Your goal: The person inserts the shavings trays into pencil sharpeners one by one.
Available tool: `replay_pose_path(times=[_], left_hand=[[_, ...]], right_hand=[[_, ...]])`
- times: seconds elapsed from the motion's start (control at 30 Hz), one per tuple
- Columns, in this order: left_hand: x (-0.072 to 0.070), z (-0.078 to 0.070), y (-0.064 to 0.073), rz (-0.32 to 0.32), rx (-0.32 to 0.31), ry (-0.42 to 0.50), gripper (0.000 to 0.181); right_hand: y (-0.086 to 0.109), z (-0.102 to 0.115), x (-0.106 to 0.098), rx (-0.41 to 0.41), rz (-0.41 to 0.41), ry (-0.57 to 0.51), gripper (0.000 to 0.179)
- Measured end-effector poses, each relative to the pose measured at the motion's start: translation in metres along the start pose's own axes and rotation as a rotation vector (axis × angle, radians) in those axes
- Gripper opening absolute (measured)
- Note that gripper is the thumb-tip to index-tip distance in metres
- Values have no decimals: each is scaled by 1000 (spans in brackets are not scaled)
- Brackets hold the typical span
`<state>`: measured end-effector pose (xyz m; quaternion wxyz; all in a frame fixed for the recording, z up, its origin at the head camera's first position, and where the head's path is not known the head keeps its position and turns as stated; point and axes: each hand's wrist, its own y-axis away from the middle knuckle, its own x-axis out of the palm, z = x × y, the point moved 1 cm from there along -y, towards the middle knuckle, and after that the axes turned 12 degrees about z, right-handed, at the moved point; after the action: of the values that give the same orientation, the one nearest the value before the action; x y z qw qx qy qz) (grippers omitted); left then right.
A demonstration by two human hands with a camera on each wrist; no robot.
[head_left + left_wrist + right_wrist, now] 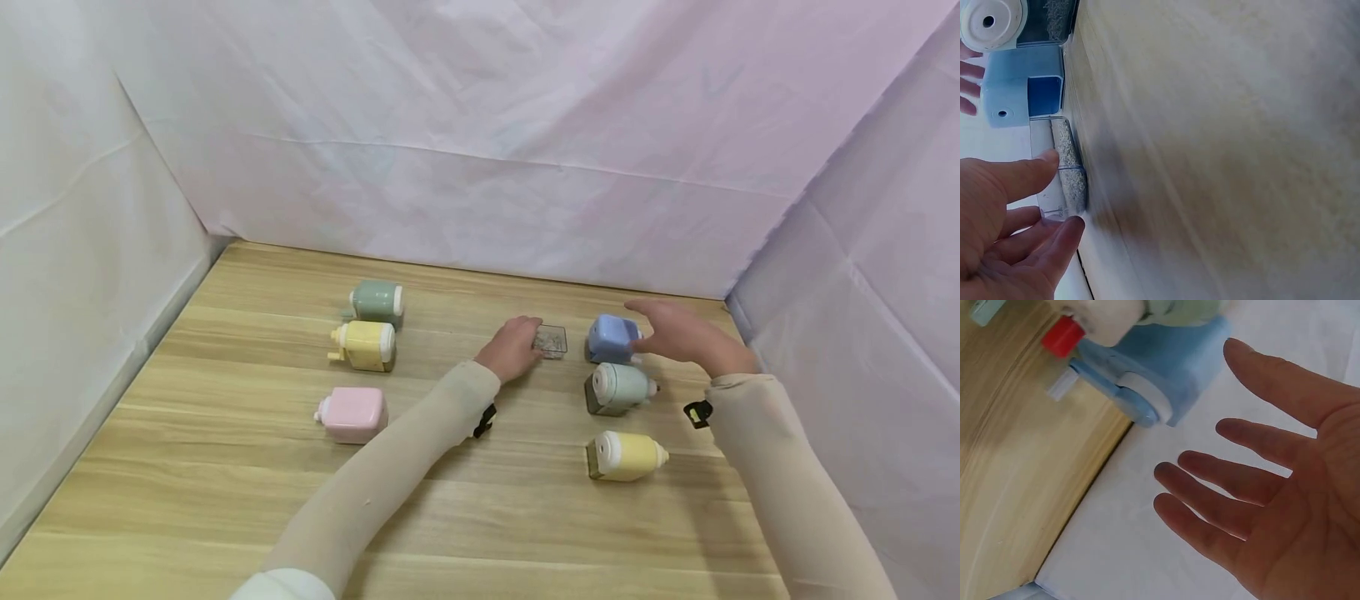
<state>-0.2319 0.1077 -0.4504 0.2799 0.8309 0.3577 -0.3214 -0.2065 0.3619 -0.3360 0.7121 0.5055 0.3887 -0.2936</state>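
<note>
My left hand [512, 348] holds a small clear shavings drawer [551, 342] on the wooden table. In the left wrist view, the thumb and fingers lie at two sides of that drawer [1072, 187], which contains pale shavings. Just right of it stands a blue pencil sharpener [611, 337], its drawer slot hollow in the left wrist view. Beside the sharpener's crank side is my right hand [678, 337], fingers spread and holding nothing. The right wrist view shows this hand [1297, 481] apart from the blue body [1179, 356].
Nearer me on the right are a grey-green sharpener [622, 387] and a yellow one [630, 456]. Along the left stand a green sharpener [377, 300], another yellow one [365, 345] and a pink one [354, 413]. White cloth [480, 192] hangs behind the table.
</note>
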Motion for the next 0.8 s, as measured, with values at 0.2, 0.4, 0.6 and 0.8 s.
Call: replay_pose_path(times=[0.2,0.4,0.6,0.8], left_hand=[[1,-1,1,-4,4,10,62],[3,-1,0,-5,16,4,61],[4,-4,-1,-11,20,-20,59],[5,-10,-4,-2,29,-30,59]], right_hand=[[-14,-4,6,-25,15,13,69],[-20,-8,11,-59,-6,-4,59],[-19,-6,11,-63,-9,3,60],[-19,-4,11,-68,-14,22,59]])
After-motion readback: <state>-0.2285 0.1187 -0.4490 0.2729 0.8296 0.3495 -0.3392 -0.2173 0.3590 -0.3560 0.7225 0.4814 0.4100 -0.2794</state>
